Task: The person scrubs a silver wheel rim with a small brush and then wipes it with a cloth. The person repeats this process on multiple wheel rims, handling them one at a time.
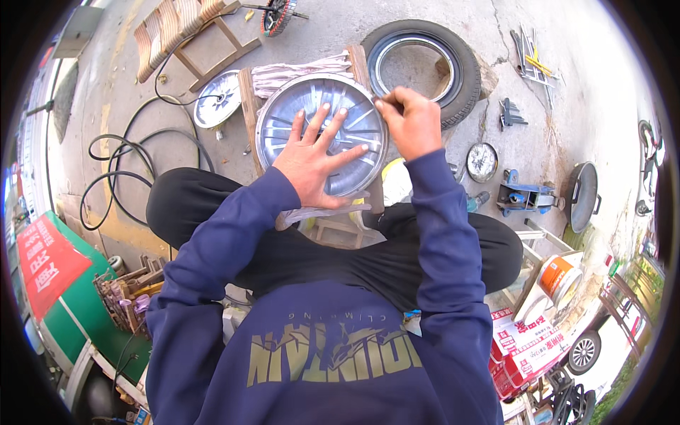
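A round ribbed metal cover of a hub motor lies on a low wooden stool between my knees. My left hand rests flat on this cover with its fingers spread, pressing nothing between them. At the cover's right rim, thumb and fingers of my right hand pinch a small dark piece, too small to identify. Pale cloth strips stretch across the stool under the cover. Just beyond my right hand lies a tyre with a metal ring inside it.
Left of the stool, a second metal cover with a cable leans by coiled black hose. A slatted wooden seat stands farther out. To the right are hand tools, a round tin, a blue floor jack and a black pan.
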### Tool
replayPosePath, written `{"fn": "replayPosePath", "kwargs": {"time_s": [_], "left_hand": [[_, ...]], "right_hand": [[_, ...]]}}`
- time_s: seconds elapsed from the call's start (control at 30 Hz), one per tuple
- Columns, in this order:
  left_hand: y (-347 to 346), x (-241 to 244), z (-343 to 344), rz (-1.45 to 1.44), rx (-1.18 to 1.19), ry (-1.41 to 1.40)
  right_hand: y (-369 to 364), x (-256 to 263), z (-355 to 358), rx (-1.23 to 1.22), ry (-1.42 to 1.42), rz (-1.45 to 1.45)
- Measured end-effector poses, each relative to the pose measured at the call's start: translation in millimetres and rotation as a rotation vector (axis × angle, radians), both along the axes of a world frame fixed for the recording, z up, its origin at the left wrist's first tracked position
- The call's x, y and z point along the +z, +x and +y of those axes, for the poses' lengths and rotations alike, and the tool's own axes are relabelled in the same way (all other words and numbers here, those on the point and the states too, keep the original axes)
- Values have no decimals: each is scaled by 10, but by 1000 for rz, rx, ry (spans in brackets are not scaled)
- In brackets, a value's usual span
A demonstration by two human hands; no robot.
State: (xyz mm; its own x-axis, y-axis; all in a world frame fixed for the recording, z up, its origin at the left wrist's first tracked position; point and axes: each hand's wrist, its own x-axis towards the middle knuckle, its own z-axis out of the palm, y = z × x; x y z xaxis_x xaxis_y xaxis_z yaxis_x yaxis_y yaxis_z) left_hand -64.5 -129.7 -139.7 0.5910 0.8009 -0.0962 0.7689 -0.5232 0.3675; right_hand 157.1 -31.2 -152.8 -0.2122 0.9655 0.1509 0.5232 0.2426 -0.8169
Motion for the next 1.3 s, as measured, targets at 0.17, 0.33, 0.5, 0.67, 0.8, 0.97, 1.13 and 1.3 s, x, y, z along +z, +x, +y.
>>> {"fn": "replayPosePath", "kwargs": {"time_s": [0.17, 0.33, 0.5, 0.67, 0.8, 0.97, 1.13, 1.3], "left_hand": [[-8, -35, 245, -14, -20, 52], [-21, -47, 90, 11, 6, 21], [13, -18, 109, 0, -9, 26], [14, -32, 97, 4, 11, 27], [1, -72, 100, -3, -2, 41], [24, -62, 101, 14, -12, 59], [31, -105, 116, 3, -30, 81], [23, -121, 140, 10, -14, 99]], "right_hand": [[-342, -74, 624, 139, -19, -129], [-3, 12, 268, 62, -55, -142], [-357, -25, 607, 120, -134, -155], [-3, 10, -87, -137, -101, 23], [-46, -46, -801, -385, -37, 48], [-194, -43, -1096, -538, -36, 130], [-123, -77, -681, -438, 56, 80], [-92, -51, -824, -477, -148, 156]]}}
